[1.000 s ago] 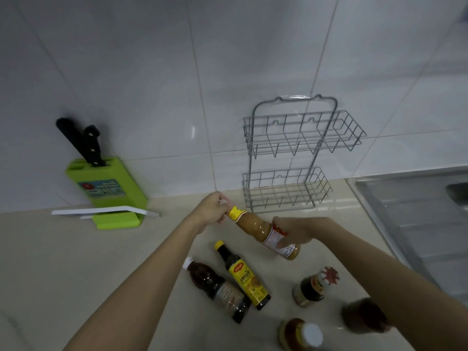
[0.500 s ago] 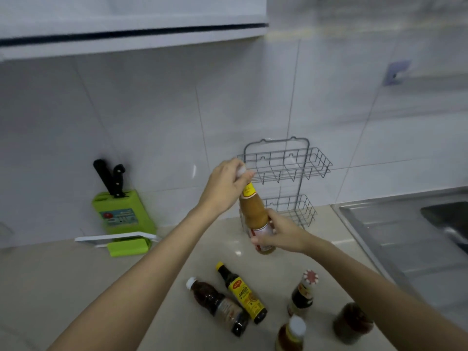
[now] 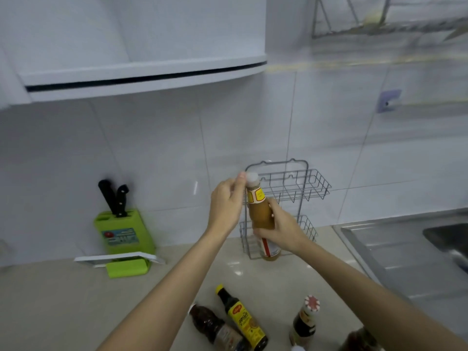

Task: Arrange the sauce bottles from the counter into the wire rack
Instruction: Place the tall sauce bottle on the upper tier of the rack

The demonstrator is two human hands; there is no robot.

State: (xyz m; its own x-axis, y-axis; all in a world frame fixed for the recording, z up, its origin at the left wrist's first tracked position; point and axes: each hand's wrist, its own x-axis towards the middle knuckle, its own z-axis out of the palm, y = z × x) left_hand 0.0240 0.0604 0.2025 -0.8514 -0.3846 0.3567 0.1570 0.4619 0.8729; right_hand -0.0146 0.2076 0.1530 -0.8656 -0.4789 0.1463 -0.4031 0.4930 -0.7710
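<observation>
Head view: both hands grip the upright orange sauce bottle, seemingly before the wire rack.

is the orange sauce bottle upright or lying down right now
Upright: the orange sauce bottle stands cap up, left hand at its cap, right hand around its lower body, before the wire rack.

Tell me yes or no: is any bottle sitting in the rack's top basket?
No: the top basket is empty; the orange bottle is held in front of the rack.
</observation>
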